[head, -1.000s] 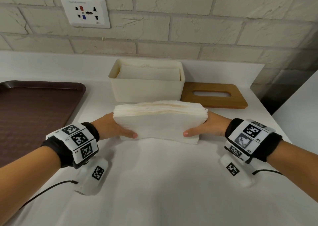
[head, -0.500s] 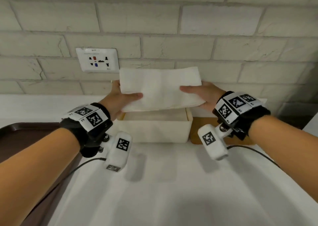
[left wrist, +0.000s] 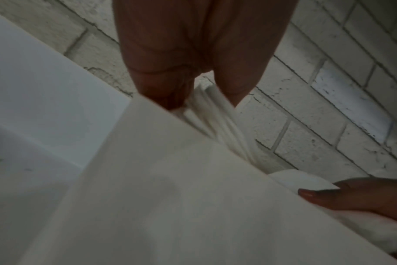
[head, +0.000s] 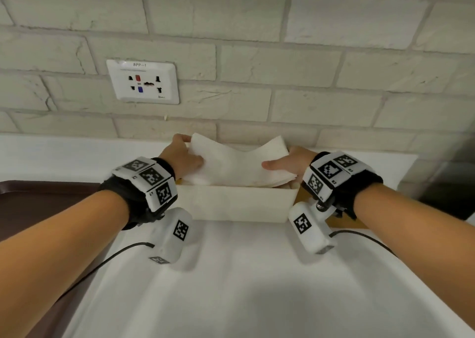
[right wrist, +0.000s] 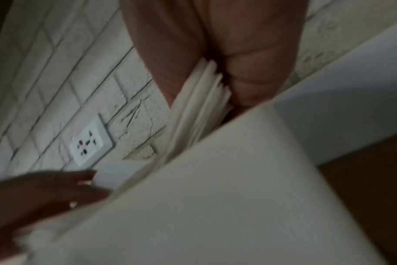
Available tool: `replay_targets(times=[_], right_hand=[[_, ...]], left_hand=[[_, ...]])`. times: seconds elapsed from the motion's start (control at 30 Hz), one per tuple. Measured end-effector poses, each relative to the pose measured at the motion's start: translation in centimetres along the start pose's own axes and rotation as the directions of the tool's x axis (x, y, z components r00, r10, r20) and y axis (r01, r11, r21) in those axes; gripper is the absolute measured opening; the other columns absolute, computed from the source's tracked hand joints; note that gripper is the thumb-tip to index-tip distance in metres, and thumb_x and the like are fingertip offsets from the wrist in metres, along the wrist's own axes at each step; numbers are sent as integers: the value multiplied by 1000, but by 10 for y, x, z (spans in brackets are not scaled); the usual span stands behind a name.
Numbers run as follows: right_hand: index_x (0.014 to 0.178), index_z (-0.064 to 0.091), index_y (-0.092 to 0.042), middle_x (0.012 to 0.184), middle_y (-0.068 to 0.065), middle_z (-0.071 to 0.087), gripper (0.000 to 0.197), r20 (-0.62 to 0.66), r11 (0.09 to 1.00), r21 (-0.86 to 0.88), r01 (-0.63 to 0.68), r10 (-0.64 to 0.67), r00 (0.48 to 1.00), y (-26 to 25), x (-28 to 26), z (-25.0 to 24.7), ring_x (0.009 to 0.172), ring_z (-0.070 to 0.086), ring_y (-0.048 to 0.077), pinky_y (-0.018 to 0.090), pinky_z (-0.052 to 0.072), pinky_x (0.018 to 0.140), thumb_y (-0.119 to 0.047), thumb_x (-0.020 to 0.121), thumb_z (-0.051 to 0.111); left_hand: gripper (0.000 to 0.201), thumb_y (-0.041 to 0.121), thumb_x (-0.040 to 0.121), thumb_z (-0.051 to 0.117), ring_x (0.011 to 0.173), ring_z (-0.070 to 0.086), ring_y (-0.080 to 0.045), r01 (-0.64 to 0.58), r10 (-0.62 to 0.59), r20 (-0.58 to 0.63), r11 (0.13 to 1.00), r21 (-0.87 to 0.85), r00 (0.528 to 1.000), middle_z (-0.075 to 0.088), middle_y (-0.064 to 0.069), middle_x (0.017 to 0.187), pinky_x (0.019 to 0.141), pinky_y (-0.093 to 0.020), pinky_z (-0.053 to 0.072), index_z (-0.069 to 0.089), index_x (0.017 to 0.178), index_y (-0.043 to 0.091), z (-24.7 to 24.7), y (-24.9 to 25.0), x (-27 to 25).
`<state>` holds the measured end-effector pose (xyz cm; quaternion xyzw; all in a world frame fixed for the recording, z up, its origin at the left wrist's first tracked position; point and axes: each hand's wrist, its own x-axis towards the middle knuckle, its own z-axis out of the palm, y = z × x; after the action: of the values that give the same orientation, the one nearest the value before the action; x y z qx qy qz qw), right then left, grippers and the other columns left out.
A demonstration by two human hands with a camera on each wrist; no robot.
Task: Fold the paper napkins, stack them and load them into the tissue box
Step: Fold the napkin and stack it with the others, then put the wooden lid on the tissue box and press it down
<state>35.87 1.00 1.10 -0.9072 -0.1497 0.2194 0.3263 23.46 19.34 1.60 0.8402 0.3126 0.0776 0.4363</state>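
White counter point(head: 231, 286) set against a brick wall point(head: 282, 75), open tissue box point(head: 236, 202) at its back, napkin stack point(head: 236, 162) bowed into the box mouth, gripped at its ends by left hand point(head: 180, 157) and right hand point(head: 293, 161)

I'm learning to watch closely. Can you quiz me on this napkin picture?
1. True or false: both hands hold the napkins.
2. Where does the stack sag? A) middle B) left end C) right end
3. Fill in: the napkins are above the white ____.

Key: 1. True: the left hand and right hand each grip an end. 2. A. 3. box.
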Motion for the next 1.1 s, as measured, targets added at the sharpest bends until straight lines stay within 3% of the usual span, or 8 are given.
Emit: replay_targets(times=[0.23,0.4,0.53,0.63,0.7,0.9,1.0,1.1], right_hand=[[129,47,-6,123,6,56,69,57,993,-110,46,-40,998,-2,-3,-1,117,53,28,36,49,88,-40,74,72],[145,23,-8,146,13,32,72,-101,917,-350,192,-241,965,0,-24,-10,133,35,27,33,31,110,-35,88,57],[136,44,-11,144,10,37,43,89,775,-538,332,-339,936,4,-38,-9,132,37,23,27,26,109,-29,98,37],[133,49,-12,136,12,51,45,201,778,-571,263,-178,963,6,-40,0,123,48,25,30,37,105,-36,100,30],[134,47,-16,136,11,51,46,218,790,-556,257,-160,963,6,-42,4,124,48,26,30,38,103,-39,99,28],[128,51,-7,136,9,50,34,-229,935,-200,292,-335,914,39,-44,-25,126,46,22,20,33,96,-17,97,41],[128,49,-8,134,11,50,42,-65,853,-519,55,-103,993,77,-36,-32,122,48,26,29,38,101,-13,87,56],[145,26,-28,144,5,38,78,148,747,-664,9,120,982,106,-33,-26,125,47,25,33,45,100,-13,78,64]], left_hand=[[57,12,90,53,113,53,-34,-55,63,-43,985,166,997,56,-19,124,80,-30,39,25,140,12,7,-1,-7],[66,23,89,59,118,50,-29,-152,181,-112,961,230,977,39,-15,140,94,-34,42,23,144,13,-4,1,-13],[59,45,92,45,131,41,-24,-332,349,75,774,540,934,32,-6,148,108,-33,32,34,142,16,-1,2,-26],[85,76,81,10,134,38,-24,-336,121,326,563,755,937,45,-7,140,115,-44,24,45,135,20,9,-6,-28],[99,80,74,-4,138,31,-20,-316,93,313,501,806,945,44,-4,143,119,-43,6,43,137,19,16,-14,-29],[119,95,56,18,147,3,-12,-283,293,106,668,689,950,14,4,158,118,-37,-11,15,149,20,4,-31,-41],[112,69,67,58,147,2,-14,-198,198,48,868,456,979,4,4,159,118,-32,2,3,150,18,-4,-38,-45],[110,49,69,73,145,14,-16,-137,140,6,953,271,990,11,1,158,116,-31,15,6,151,18,-7,-46,-37]])
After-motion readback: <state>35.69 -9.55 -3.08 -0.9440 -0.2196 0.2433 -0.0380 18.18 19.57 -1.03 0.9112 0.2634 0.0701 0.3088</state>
